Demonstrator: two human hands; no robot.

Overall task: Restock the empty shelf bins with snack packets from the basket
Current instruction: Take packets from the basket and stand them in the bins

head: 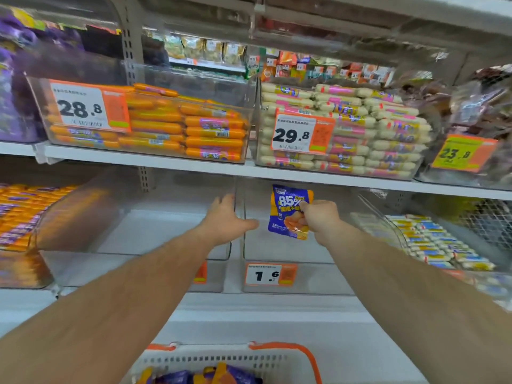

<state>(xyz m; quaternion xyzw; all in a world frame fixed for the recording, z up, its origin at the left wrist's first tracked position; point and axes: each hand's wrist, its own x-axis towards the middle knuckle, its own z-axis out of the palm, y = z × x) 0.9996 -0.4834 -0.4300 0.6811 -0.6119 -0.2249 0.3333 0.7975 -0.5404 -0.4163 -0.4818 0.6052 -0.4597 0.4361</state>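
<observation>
My right hand [318, 218] pinches a blue and orange snack packet [288, 209] upright, over the mouth of an empty clear bin [291, 256] with a 1.6 price tag. My left hand [225, 220] reaches forward with fingers spread over the top edge of the neighbouring empty clear bin [138, 231], thumb pointing right toward the packet. At the bottom of the view sits a white basket [221, 358] with orange handles, holding several more blue and orange packets [205, 376].
The shelf above carries bins of orange sausages [171, 126], pale sausages [360, 134] and dark packets [476, 120]. On the lower shelf, a full bin of orange snacks [19, 214] stands at the left and one of blue-yellow sticks [437, 242] at the right.
</observation>
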